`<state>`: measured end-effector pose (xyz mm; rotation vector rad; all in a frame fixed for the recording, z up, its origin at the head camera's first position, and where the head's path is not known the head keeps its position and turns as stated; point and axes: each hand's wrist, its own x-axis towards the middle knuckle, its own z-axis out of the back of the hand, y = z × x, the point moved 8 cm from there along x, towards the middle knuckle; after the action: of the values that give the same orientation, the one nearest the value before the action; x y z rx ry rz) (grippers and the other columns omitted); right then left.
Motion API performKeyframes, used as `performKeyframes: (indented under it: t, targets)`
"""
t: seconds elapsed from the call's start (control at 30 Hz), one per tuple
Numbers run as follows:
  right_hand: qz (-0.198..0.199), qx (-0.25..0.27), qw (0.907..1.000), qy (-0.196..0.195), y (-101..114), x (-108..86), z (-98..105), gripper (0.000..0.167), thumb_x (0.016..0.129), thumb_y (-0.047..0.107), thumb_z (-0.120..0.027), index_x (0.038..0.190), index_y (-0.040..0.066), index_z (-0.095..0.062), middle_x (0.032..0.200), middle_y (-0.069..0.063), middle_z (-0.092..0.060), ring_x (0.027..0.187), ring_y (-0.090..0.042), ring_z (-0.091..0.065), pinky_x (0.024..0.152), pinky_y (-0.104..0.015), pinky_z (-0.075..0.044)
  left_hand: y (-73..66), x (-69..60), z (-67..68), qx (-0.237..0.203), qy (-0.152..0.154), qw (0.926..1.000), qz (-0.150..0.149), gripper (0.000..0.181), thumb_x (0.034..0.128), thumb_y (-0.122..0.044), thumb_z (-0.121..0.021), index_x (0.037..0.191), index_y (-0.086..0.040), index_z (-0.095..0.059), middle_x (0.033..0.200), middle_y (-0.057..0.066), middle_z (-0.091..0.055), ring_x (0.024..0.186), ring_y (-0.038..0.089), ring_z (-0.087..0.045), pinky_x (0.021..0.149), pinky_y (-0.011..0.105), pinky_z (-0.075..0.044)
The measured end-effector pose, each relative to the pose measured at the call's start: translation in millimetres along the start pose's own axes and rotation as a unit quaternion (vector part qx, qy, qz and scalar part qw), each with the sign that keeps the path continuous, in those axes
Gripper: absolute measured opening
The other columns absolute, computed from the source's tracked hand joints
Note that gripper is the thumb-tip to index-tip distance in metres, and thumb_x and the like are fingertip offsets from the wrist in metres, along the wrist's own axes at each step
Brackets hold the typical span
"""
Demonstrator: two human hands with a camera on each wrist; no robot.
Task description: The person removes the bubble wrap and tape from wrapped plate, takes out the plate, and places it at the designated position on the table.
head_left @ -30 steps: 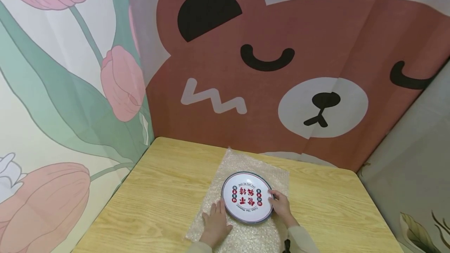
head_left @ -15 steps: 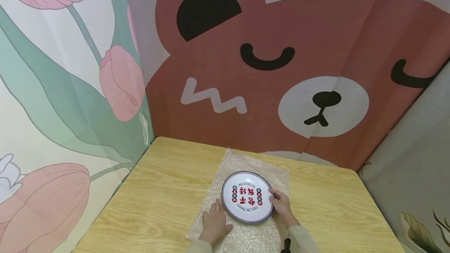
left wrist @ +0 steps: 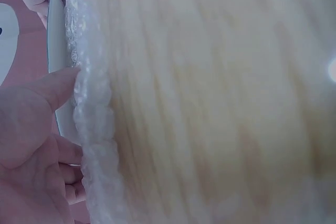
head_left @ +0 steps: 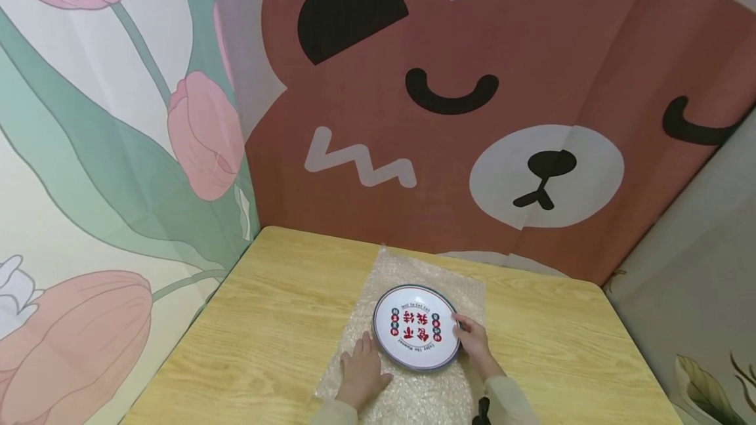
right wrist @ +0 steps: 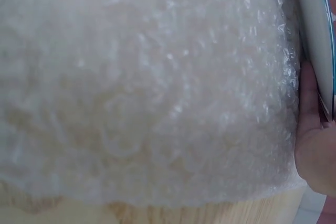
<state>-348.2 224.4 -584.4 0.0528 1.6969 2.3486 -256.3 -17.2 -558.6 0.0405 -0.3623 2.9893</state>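
Observation:
A round white plate (head_left: 416, 359) with a blue rim and red printed characters lies on a sheet of bubble wrap (head_left: 431, 399). My right hand (head_left: 474, 341) grips the plate's right edge, thumb on top and fingers underneath; the right wrist view shows fingers of the right hand (right wrist: 315, 135) beneath the plate (right wrist: 315, 30). Flat on the bubble wrap, just left of the plate, rests my left hand (head_left: 361, 372) with its fingers extended. In the left wrist view, the thumb of the left hand (left wrist: 31, 135) touches the bubble wrap (left wrist: 94, 114), and the plate (left wrist: 59, 51) stands beyond.
The wooden table (head_left: 254, 333) extends to both sides of the bubble wrap. A curtain with a brown bear (head_left: 366, 215) hangs at its far edge, and a tulip-patterned curtain (head_left: 88, 169) borders the left side.
The view has tilted slightly downward. Both hands and the plate stay nearly where they were, with the right hand still gripping the plate's edge.

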Motion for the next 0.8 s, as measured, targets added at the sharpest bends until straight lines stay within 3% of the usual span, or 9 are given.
performKeyframes:
  t: [0.23, 0.53, 0.8]
  targets:
    - [0.016, 0.021, 0.9996, 0.005, 3.0, -3.0, 1.7, 0.032, 0.082, -0.007, -0.052, 0.113, -0.012, -0.053, 0.097, -0.026, -0.060, 0.072, -0.012, -0.056, 0.056, -0.020, -0.048, -0.1, 0.3, 1.2, 0.012, -0.002, 0.9999, 0.002, 0.082, 0.0686, -0.049, -0.068, 0.118, 0.012, -0.049, 0.130, 0.023, -0.041, 0.116, 0.033, -0.040, 0.076, 0.056, -0.038]
    - [0.039, 0.046, 0.9982, 0.004, 8.0, -6.9, 3.6, 0.032, 0.081, -0.008, -0.053, 0.113, -0.016, -0.051, 0.104, -0.031, -0.056, 0.076, -0.012, -0.057, 0.060, -0.017, -0.047, -1.1, -2.0, 2.7, 0.026, -0.017, 0.9995, 0.001, 0.084, 0.0674, -0.050, -0.068, 0.117, 0.014, -0.049, 0.127, 0.023, -0.043, 0.112, 0.032, -0.042, 0.070, 0.053, -0.039]
    - [-0.002, 0.067, 0.9977, 0.005, 1.7, -6.5, 6.0, 0.035, 0.084, -0.006, -0.051, 0.119, -0.012, -0.048, 0.111, -0.031, -0.053, 0.083, -0.019, -0.059, 0.062, -0.023, -0.050, -1.9, -3.6, 4.6, 0.030, -0.019, 0.9994, -0.003, 0.082, 0.0682, -0.051, -0.067, 0.116, 0.014, -0.050, 0.127, 0.024, -0.044, 0.112, 0.032, -0.043, 0.070, 0.053, -0.039]
